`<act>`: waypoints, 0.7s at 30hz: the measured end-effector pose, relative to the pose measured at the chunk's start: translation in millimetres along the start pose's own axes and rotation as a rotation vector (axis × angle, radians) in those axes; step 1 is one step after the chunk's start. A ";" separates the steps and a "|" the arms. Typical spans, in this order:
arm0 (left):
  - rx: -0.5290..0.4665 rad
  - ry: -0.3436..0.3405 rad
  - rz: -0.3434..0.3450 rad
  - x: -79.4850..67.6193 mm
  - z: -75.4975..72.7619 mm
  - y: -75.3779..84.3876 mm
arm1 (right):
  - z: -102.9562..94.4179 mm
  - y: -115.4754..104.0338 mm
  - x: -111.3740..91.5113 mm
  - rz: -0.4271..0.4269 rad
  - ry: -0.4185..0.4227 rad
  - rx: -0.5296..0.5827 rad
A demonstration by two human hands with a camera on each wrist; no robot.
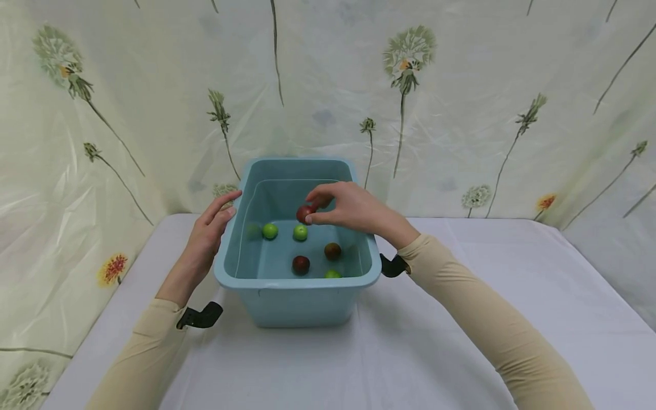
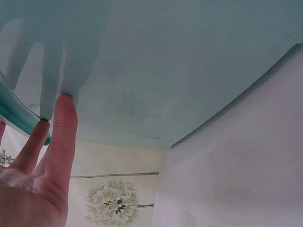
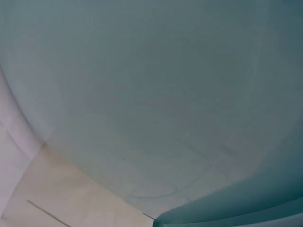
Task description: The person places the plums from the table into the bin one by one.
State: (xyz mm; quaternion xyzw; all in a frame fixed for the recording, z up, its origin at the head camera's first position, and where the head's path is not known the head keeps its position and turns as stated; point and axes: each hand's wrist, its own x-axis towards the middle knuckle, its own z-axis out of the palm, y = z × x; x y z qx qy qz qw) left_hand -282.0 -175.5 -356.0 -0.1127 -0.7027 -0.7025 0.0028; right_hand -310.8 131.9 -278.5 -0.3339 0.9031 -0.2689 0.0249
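A light blue plastic tub (image 1: pixel 294 304) stands on the table in the head view. Over its inside, my right hand (image 1: pixel 353 208) pinches a dark red plum-like fruit (image 1: pixel 304 214) between thumb and fingers. On the tub's floor lie green fruits, among them one on the left (image 1: pixel 270 230) and one near the middle (image 1: pixel 300 232), with a dark red fruit (image 1: pixel 300 265) and a brownish-red one (image 1: pixel 332 251). My left hand (image 1: pixel 205 236) touches the tub's left side with extended fingers; the left wrist view shows its fingertips (image 2: pixel 65 101) against the outer wall. The right wrist view shows only tub wall (image 3: pixel 142 94), no fingers.
A white cloth (image 1: pixel 461 319) covers the table around the tub. Behind it hangs a pale curtain (image 1: pixel 328 68) printed with dandelions. Another green fruit (image 1: pixel 333 274) is partly hidden by the tub's near rim. Each wrist bears a black camera mount (image 1: pixel 201 316).
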 end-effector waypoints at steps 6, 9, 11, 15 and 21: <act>0.000 0.002 -0.002 -0.8 -1.0 -0.1 | -1.4 1.7 -0.7 -0.022 0.001 0.039; 0.007 -0.005 -0.002 -0.9 -1.2 -0.5 | -1.9 2.5 -2.8 -0.033 0.033 0.044; 0.016 -0.015 -0.004 -0.7 -1.4 -1.0 | -2.0 3.2 -4.8 -0.040 0.059 0.050; 0.035 -0.041 -0.001 -0.6 -2.3 -1.9 | -2.4 5.6 -11.5 -0.055 0.115 0.069; 0.054 -0.062 -0.004 -1.9 -6.2 -2.4 | -7.4 11.3 -25.9 -0.057 0.204 0.125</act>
